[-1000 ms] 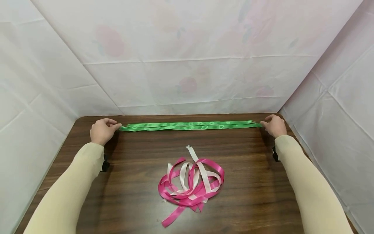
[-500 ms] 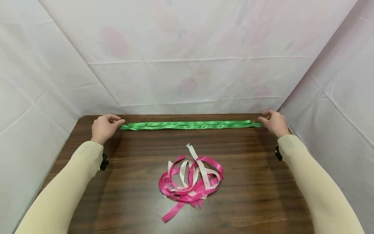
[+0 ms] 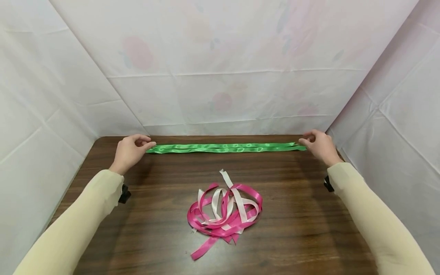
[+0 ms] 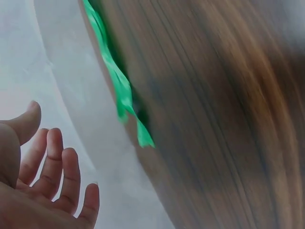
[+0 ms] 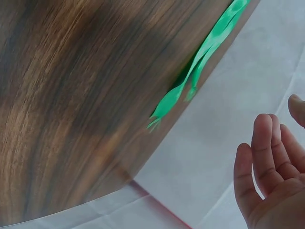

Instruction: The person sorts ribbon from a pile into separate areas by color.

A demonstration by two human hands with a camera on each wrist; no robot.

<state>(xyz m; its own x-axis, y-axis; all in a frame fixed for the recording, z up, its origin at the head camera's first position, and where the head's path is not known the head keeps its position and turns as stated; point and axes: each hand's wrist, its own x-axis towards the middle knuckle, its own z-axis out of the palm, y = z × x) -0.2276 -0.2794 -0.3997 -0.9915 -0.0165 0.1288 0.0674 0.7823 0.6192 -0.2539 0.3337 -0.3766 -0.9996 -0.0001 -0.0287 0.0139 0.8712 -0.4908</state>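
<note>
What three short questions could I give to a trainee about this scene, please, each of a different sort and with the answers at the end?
1. Where on the table does the green ribbon lie?
A) Along the near edge
B) Near the far edge
C) Across the ribbon pile

2. True or false: in the wrist views, the fingers of the left hand and the right hand are clear of the green ribbon.

3. Fill in: the ribbon pile is made of ____ and ____ ribbon.

Key: 1. B; 2. True; 3. pink, white.
</note>
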